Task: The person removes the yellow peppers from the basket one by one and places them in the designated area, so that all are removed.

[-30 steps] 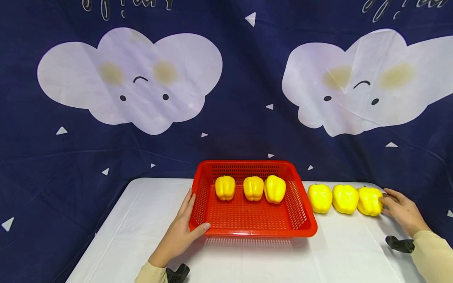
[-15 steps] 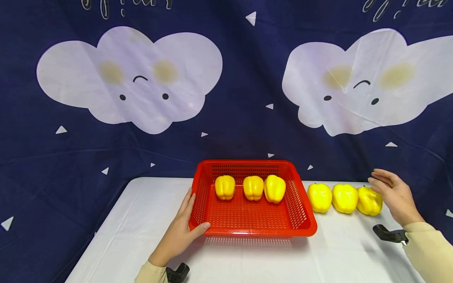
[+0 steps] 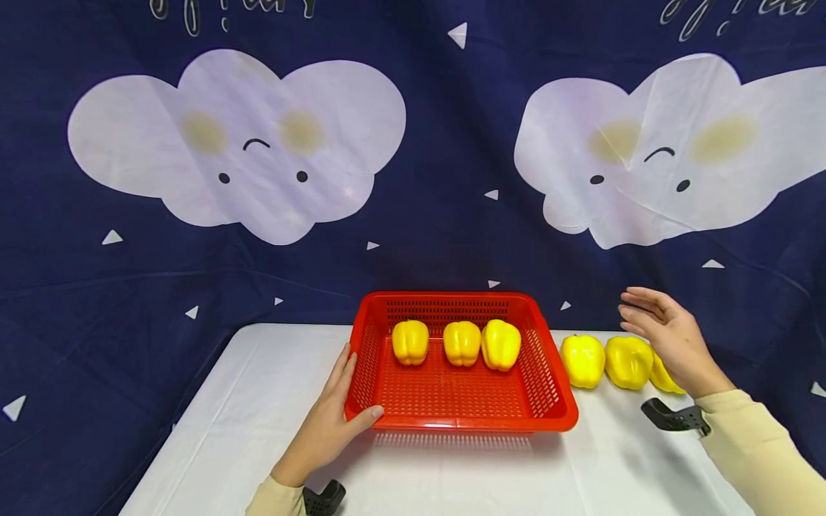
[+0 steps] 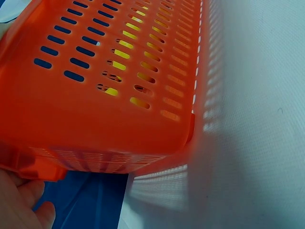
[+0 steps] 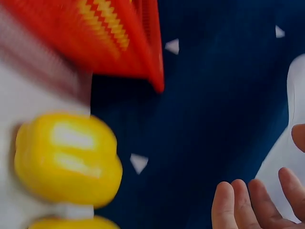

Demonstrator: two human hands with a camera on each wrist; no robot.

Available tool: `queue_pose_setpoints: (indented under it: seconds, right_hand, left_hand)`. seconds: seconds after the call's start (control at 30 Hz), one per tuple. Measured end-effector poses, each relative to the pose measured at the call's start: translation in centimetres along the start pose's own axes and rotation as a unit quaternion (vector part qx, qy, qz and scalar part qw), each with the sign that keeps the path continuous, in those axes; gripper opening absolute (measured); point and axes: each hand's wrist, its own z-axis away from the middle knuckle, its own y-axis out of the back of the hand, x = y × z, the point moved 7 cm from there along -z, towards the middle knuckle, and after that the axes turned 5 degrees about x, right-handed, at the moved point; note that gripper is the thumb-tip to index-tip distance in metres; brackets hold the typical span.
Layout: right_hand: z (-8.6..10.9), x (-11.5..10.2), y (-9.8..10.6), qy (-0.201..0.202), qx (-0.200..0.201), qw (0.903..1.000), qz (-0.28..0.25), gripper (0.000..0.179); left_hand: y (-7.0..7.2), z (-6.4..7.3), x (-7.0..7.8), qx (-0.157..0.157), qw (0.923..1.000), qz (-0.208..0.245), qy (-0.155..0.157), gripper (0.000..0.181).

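A red perforated plastic basket (image 3: 452, 423) stands on the white table, with three yellow bell peppers (image 3: 462, 344) inside toward its back. At its front left corner my left hand (image 3: 325, 433) grips the rim, thumb over the front edge and fingers along the left side. The left wrist view has these fingertips (image 4: 45, 212) by the rim. To the right of the basket, three more yellow bell peppers (image 3: 584, 362) sit in a row. Raised over the row's right end, my right hand (image 3: 671, 340) holds nothing and partly hides the rightmost pepper (image 3: 665, 376).
A dark blue cloth (image 3: 452, 215) with white clouds hangs right behind the table (image 3: 471, 480). Each wrist carries a black camera mount (image 3: 674, 416). The basket's right wall stands close beside the leftmost loose pepper.
My right hand has left the rightmost pepper on the table, rising and moving left above the row, holding nothing. My left hand, the basket and the peppers stay where they were.
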Motion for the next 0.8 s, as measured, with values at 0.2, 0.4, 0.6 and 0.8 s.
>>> queue_pose_setpoints:
  seconds: [0.2, 0.4, 0.6, 0.8]
  right_hand:
    - [-0.4, -2.0, -3.9, 0.018, -0.041, 0.9976, -0.053, 0.037]
    - [-1.0, -3.4, -7.4, 0.021, -0.072, 0.9970, -0.020, 0.044]
    - [-1.8, -3.8, -10.5, 0.005, -0.095, 0.9955, 0.000, 0.054]
    - [-2.5, -3.6, -13.2, -0.004, -0.118, 0.9928, -0.019, 0.051]
  left_hand:
    - [0.1, 0.1, -0.1, 0.001, 1.0000, 0.000, 0.000, 0.096]
    - [0.1, 0.0, 0.0, 0.003, 1.0000, -0.001, -0.005, 0.096]
    - [0.0, 0.0, 0.0, 0.004, 1.0000, -0.006, -0.005, 0.096]
    - [0.0, 0.0, -0.1, 0.005, 0.9999, -0.008, -0.006, 0.096]
